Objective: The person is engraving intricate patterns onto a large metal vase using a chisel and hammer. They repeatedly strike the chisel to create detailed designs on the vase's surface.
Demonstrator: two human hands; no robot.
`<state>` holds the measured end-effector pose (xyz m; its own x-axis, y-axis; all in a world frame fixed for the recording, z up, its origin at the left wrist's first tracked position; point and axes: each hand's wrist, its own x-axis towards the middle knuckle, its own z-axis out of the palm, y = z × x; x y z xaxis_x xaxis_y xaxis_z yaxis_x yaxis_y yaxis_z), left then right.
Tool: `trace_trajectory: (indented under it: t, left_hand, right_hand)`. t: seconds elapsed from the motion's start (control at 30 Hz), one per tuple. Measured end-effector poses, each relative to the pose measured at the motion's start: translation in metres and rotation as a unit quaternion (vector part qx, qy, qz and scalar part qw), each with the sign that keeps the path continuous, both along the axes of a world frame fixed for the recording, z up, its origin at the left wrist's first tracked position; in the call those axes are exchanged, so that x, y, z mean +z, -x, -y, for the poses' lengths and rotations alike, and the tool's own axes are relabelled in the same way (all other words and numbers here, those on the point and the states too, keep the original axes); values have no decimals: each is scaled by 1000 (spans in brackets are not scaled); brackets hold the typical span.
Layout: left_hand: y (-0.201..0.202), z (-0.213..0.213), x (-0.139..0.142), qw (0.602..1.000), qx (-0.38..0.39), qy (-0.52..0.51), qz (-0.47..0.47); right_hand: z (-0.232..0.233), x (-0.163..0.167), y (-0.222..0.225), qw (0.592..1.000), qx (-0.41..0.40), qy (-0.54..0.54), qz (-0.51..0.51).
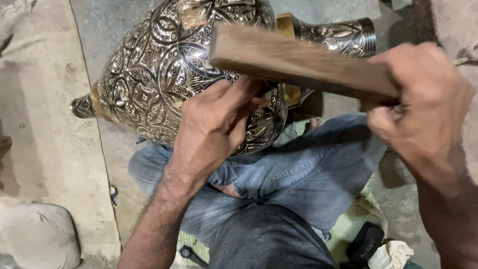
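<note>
A large engraved metal vase (164, 69) with black and silver floral patterns lies on its side across my lap, neck (348, 36) pointing right. My left hand (214, 124) rests on the vase's belly with its fingers pinched together on a small tool, which is mostly hidden. My right hand (418, 99) grips one end of a flat wooden block (294, 62), held across the vase just above my left fingers. The block is motion-blurred.
I sit on the concrete floor (45, 124) in blue jeans (308, 174). A grey cushion (37, 239) lies at lower left. A black case (366, 242) and a pale cloth (393, 254) lie at lower right; a dark tool (189, 255) lies by my leg.
</note>
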<state>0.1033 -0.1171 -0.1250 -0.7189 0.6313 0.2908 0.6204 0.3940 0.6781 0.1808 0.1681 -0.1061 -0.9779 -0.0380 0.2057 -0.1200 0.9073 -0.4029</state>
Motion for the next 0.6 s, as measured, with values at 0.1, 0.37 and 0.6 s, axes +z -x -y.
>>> trace_trajectory:
  t: [0.1, 0.37, 0.6]
  left_hand:
    - [2, 1, -3, 1000, -4, 0, 30]
    - [5, 1, 5, 999, -26, -32, -5]
    - [9, 0, 14, 999, -18, 12, 44]
  right_hand:
    - [3, 8, -3, 995, -13, 95, 29]
    - [17, 25, 9, 992, 24, -119, -44]
    - [11, 13, 3, 999, -15, -20, -22]
